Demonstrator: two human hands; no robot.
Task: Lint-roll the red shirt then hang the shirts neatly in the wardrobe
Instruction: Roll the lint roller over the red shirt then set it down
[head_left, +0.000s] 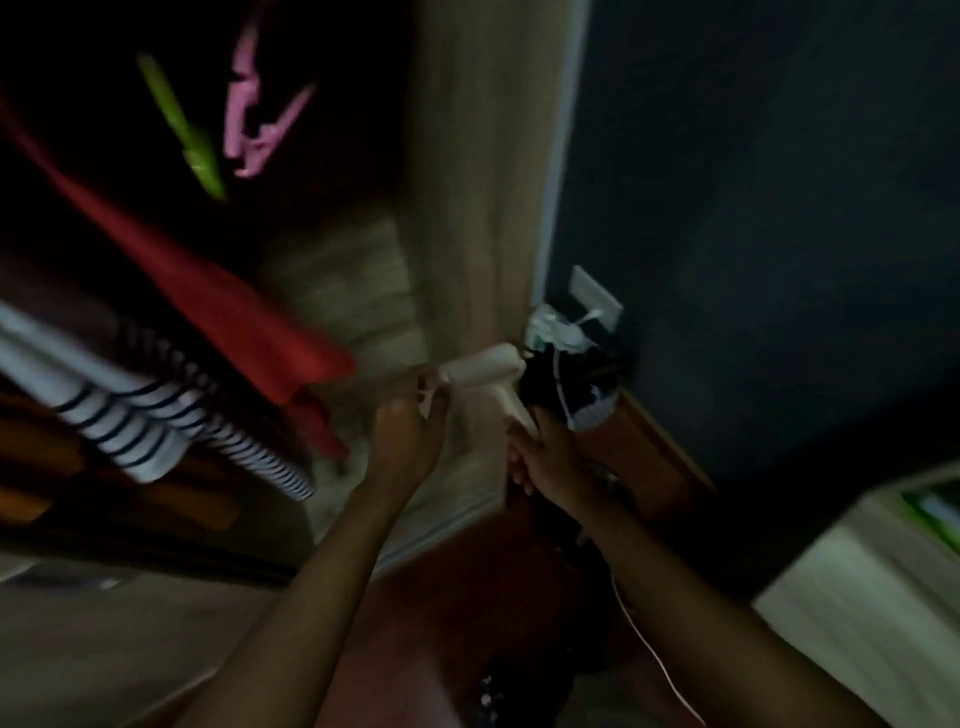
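The lint roller (483, 371) is held up in front of the wardrobe's pale right side panel (478, 182), level with the lower hem of the hanging clothes. The right hand (535, 452) is wrapped firmly round its handle, fingers curled closed. The left hand (405, 431) is at the left end of the white roll with thumb and fingertips closed on it; the blur makes it hard to say whether they pinch the paper or the end of the roll itself.

The red shirt (208, 291) hangs inside the wardrobe, slanting down toward the right side panel, its lower corner just to the left of the roller and apart from it. To its left hang striped shirts (130, 415), white with dark bands, touching the red one. Above, in the dark upper part of the wardrobe, are a green hanger (182, 130) and a pink hanger (260, 114), both bare.

Right of the side panel is a dark blue wall (779, 208). A white socket plate (595, 296) sits on it close to the wardrobe's edge, with a white plug (558, 330) and bunched cord just behind the roller. A thin white cable (649, 649) trails from there down over the reddish floor (467, 597), passing beside the right forearm. A brown wooden edge (649, 441) runs along the foot of the wall, and a pale piece of furniture (857, 597) fills the lower right corner.
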